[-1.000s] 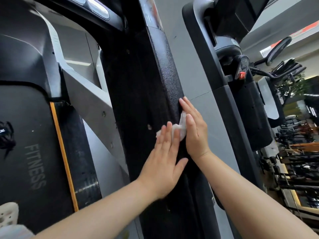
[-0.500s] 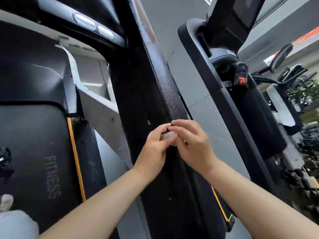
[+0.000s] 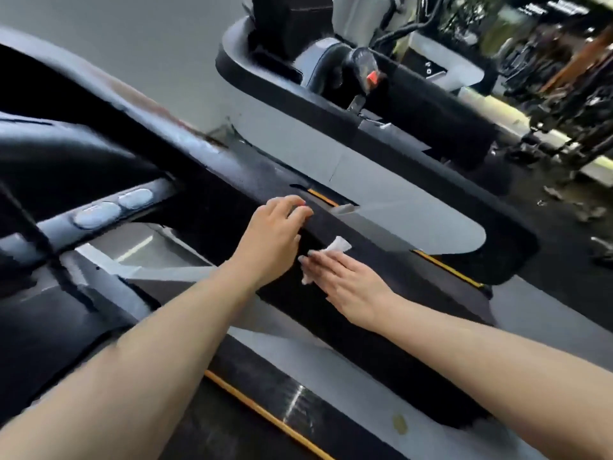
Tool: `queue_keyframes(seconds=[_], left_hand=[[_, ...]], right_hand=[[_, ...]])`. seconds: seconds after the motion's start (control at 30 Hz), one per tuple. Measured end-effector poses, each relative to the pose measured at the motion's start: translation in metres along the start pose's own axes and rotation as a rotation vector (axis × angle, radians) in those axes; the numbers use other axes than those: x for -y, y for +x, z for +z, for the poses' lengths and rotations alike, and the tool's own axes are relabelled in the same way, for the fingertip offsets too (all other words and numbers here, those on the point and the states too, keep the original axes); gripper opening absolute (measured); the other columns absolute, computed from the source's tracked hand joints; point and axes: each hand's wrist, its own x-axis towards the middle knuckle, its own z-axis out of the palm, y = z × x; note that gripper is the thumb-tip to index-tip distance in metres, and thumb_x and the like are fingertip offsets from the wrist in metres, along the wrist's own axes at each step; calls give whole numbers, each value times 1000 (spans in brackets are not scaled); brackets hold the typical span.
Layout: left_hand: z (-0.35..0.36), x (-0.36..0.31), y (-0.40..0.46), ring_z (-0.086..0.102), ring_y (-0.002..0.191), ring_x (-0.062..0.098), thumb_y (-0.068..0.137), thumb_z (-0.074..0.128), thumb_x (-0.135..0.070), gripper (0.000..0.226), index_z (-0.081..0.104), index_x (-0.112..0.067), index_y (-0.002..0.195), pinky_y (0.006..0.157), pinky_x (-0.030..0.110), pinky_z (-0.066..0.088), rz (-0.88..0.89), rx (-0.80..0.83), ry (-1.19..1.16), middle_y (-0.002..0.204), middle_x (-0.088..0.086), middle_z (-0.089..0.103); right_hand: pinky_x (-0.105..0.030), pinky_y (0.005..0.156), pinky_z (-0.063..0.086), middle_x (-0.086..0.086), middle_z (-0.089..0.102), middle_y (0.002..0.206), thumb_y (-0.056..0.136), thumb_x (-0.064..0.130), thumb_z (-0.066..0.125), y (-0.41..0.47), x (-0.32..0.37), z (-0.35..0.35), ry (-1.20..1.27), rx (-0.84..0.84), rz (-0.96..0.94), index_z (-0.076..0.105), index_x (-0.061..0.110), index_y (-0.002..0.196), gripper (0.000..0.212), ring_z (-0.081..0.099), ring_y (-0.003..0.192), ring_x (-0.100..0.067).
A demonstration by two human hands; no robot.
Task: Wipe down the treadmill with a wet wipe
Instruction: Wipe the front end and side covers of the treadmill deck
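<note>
Under both my hands runs one treadmill (image 3: 205, 190), its black textured upright slanting across the view. Beyond my right hand stands one more treadmill (image 3: 381, 151), grey and black, with one red clip on its console. To the left of my left hand sit two pale oval buttons (image 3: 112, 207) on a dark bar. My left hand (image 3: 272, 240) rests on the upright with fingers curled over its far edge. My right hand (image 3: 345, 280) lies flat, fingers straight, pressing one white wet wipe (image 3: 331, 252) against the upright; the wipe pokes out past my fingertips, just beside my left hand.
</note>
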Motion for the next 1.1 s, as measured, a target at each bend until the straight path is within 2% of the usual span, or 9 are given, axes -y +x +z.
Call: queue_keyframes(seconds=[0.07, 0.13, 0.23, 0.3, 0.4, 0.5, 0.77, 0.97, 1.1], left_hand=[[-7, 5, 18, 62, 90, 38, 69, 55, 3, 35, 66, -1, 101, 74, 39, 51, 78, -21, 13, 106, 17, 64], [-4, 7, 33, 63, 90, 36, 72, 44, -4, 36, 66, -3, 101, 74, 36, 51, 153, 16, 36, 104, 16, 65], [12, 7, 47, 62, 93, 37, 76, 54, -7, 28, 65, -4, 101, 77, 39, 50, 261, 132, 76, 106, 16, 64], [20, 4, 50, 60, 97, 36, 86, 40, -19, 32, 64, -5, 101, 82, 40, 47, 294, 216, 95, 108, 15, 63], [27, 3, 48, 61, 93, 32, 88, 34, -24, 36, 65, -7, 95, 86, 38, 37, 315, 225, 105, 103, 11, 65], [31, 4, 46, 60, 92, 30, 86, 39, -19, 29, 65, -7, 92, 88, 35, 31, 320, 144, 114, 100, 10, 64], [34, -2, 46, 59, 90, 31, 80, 39, -13, 29, 66, -7, 90, 90, 35, 33, 224, 66, 103, 97, 10, 64], [36, -3, 48, 59, 92, 32, 80, 39, -18, 33, 65, -7, 96, 94, 37, 33, 206, 105, 168, 101, 9, 64], [35, -1, 49, 60, 91, 31, 79, 37, -19, 35, 66, -8, 96, 95, 36, 32, 214, 101, 178, 100, 8, 64]], right_hand=[[-40, 116, -3, 1, 11, 154, 95, 40, 40, 32, 10, -12, -77, 42, -15, 18, 14, 147, 62, 17, 144, -21], [-40, 113, -11, -5, -17, 151, 102, 38, 27, 47, 21, -24, -73, 270, -48, -7, 9, 149, 64, -4, 146, -27], [-41, 116, -3, -2, 11, 158, 99, 43, 35, 24, 25, -24, -81, 198, 63, 13, 16, 150, 62, 13, 145, -24], [-43, 117, 1, 1, 29, 153, 92, 44, 45, -9, 24, -14, -83, 194, 85, 26, 16, 145, 62, 25, 142, -23], [-41, 117, -2, -2, 40, 147, 83, 41, 52, -50, 19, -2, -137, 167, 72, 41, 13, 138, 62, 22, 139, -24], [-41, 117, -7, -3, 37, 146, 81, 43, 54, -54, 7, 0, -112, 113, 16, 46, 11, 134, 63, 13, 142, -26], [-47, 112, -12, -8, 25, 152, 91, 36, 39, -20, -2, 7, -178, 74, -193, 20, 11, 144, 61, 14, 143, -26], [-41, 116, 2, -13, 28, 148, 78, 50, 63, -91, -17, 8, -40, 116, -201, 34, 1, 136, 81, 20, 141, -25], [-40, 118, -2, -8, 31, 147, 76, 51, 65, -72, -20, 7, -56, 99, -212, 38, 5, 136, 80, 17, 141, -22]])
